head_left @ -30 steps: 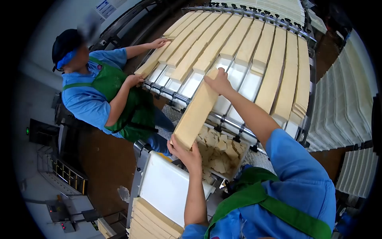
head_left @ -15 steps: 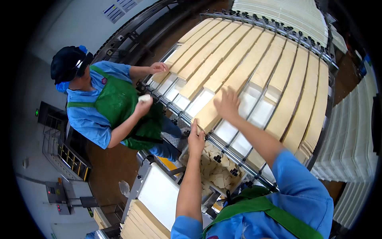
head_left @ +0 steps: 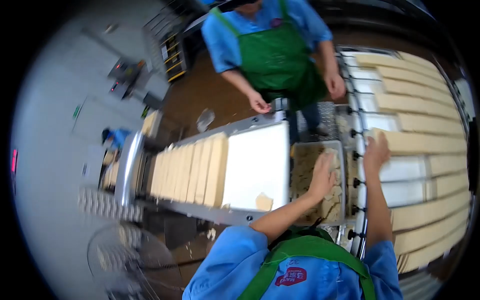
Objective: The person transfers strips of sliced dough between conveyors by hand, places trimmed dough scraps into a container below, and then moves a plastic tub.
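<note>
My left hand (head_left: 322,176) is above a plastic crate (head_left: 344,200) of broken cream-coloured scraps (head_left: 327,207). Its fingers are stretched out and somewhat blurred, with pale scraps close by the fingertips. Farther right, my right hand (head_left: 376,152) grips the near end of a long cream-coloured slab (head_left: 425,143) on the slatted rack. The fingers cover part of that end, and the slab lies flat, pointing away to the right. Other similar slabs (head_left: 420,105) lie side by side on the rack.
A co-worker in a green apron (head_left: 272,60) stands across from me, hands lowered. On the left, a white conveyor belt (head_left: 255,160) carries a row of slabs (head_left: 192,170) and one loose scrap (head_left: 264,201). Black knobs line the rack's metal rail (head_left: 357,125). A fan (head_left: 132,255) stands lower left.
My view has swung left toward the conveyor. My left hand has left the slab's end and moved over the crate. My right hand is now at that end. The co-worker's hands have lowered.
</note>
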`<state>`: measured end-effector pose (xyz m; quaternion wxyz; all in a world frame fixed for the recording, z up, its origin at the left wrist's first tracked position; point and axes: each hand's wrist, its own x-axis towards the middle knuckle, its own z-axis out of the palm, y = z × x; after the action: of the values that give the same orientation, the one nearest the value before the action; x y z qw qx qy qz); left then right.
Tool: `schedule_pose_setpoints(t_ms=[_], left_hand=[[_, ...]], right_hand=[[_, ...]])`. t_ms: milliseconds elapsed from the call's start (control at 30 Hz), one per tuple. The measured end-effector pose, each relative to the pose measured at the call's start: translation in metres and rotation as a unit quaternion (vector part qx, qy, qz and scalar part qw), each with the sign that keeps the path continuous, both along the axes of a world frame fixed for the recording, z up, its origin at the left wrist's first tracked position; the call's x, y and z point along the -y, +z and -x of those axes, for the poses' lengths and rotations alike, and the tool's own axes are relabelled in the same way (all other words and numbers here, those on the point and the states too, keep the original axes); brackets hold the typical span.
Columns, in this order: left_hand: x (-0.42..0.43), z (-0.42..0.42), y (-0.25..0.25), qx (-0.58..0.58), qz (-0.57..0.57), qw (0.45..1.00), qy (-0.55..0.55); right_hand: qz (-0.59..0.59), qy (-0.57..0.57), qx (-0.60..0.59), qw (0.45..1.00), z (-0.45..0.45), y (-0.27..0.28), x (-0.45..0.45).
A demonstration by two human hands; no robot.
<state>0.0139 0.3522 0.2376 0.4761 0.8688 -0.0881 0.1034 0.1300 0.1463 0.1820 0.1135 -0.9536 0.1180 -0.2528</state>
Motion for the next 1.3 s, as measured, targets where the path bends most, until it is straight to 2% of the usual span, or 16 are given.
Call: schedule_pose_setpoints(t_ms=[67, 133, 167, 233, 300, 333, 367, 500, 533, 633, 667, 700, 800, 1300], left_hand=[[-0.038, 0.042, 0.009, -0.025, 0.002, 0.999, -0.043], [-0.083, 0.089, 0.003, -0.004, -0.065, 0.995, -0.08], [-0.108, 0.115, -0.001, 0.046, -0.127, 0.986, -0.095], [-0.162, 0.173, 0.002, 0.002, -0.207, 0.963, -0.174], [-0.205, 0.234, -0.003, -0.181, -0.17, 0.934, -0.259], [-0.218, 0.26, 0.02, 0.066, -0.215, 0.924, -0.309], [-0.227, 0.296, -0.001, -0.134, -0.168, 0.909, -0.358], [-0.23, 0.382, -0.038, -0.134, -0.203, 0.875, -0.419], [-0.23, 0.389, -0.048, -0.122, -0.209, 0.872, -0.426], [-0.231, 0.389, -0.073, -0.088, -0.239, 0.864, -0.435], [-0.232, 0.387, -0.078, -0.084, -0.245, 0.862, -0.436], [-0.231, 0.385, -0.082, -0.082, -0.25, 0.859, -0.438], [-0.232, 0.375, -0.089, -0.076, -0.265, 0.855, -0.44], [-0.226, 0.398, -0.104, -0.014, -0.278, 0.847, -0.453]], right_hand=[[0.018, 0.036, 0.039, 0.998, 0.007, 0.006, 0.0], [0.035, 0.046, 0.062, 0.996, 0.011, 0.013, -0.003], [0.035, 0.069, 0.062, 0.995, 0.012, 0.017, -0.006], [0.041, 0.028, 0.022, 0.999, 0.015, 0.025, -0.01], [0.046, 0.026, 0.014, 0.999, 0.016, 0.028, -0.009], [0.047, 0.012, 0.005, 0.999, 0.015, 0.027, -0.011], [0.071, 0.006, 0.018, 0.997, 0.015, 0.026, -0.011], [0.076, 0.028, 0.027, 0.996, 0.005, 0.016, -0.008], [0.077, 0.023, 0.008, 0.997, 0.002, 0.012, 0.002], [0.08, 0.048, 0.104, 0.99, -0.003, -0.007, 0.009], [0.006, 0.038, 0.106, 0.994, -0.008, -0.014, 0.008], [0.033, 0.053, 0.094, 0.994, 0.006, 0.005, -0.002], [0.004, 0.05, 0.096, 0.994, 0.018, 0.026, -0.015], [-0.002, 0.037, 0.093, 0.995, 0.025, 0.042, -0.023]])
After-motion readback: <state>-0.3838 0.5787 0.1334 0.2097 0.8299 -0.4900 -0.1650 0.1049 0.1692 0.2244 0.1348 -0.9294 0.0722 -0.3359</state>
